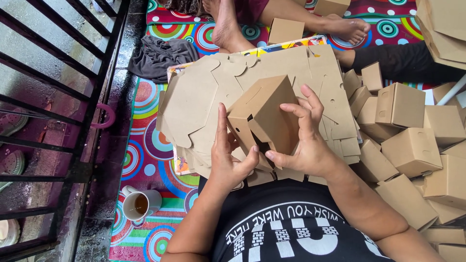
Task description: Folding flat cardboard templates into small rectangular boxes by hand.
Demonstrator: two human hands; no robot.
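A half-folded brown cardboard box (264, 109) is held up between both my hands over my lap. My left hand (227, 157) presses flat against its left side, thumb under a bottom flap. My right hand (303, 136) grips its right side, fingers curled over the top edge and thumb on the lower flaps. Beneath the box lies a fanned stack of flat die-cut cardboard blanks (204, 97).
Several finished brown boxes (412, 150) are piled at my right. A white cup of tea (138, 204) stands on the colourful circle-patterned mat (145, 140) at lower left. A black metal railing (73, 97) runs along the left. Another person's bare feet (228, 26) and a grey cloth (158, 56) lie beyond.
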